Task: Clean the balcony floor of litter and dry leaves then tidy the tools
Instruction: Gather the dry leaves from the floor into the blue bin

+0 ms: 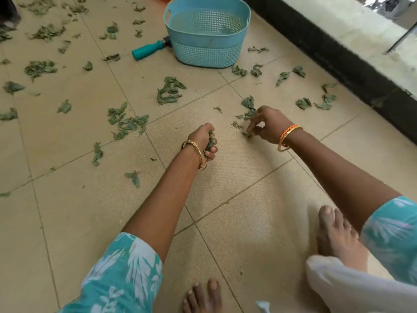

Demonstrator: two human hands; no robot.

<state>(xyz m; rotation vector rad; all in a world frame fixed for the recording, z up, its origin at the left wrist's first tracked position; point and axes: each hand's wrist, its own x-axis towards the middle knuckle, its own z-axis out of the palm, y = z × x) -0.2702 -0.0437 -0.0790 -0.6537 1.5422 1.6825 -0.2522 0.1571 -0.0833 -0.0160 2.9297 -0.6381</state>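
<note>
Head view: dry leaves (126, 124) lie scattered across the tiled floor (237, 177). Left hand (204, 142) clutches a gathered bunch, probably to save trips; right hand (268, 124) pinches small bits near the floor. Basket (207, 35) (tool handle (147, 50) beside it) stands ahead, reachable; dark wall base (338, 62) bounds the right.

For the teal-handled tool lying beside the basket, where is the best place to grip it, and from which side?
Grip the teal-handled tool around its handle, coming from above at the free left end. It lies flat on the floor, and its far end runs behind the basket, so that side is blocked.
</note>
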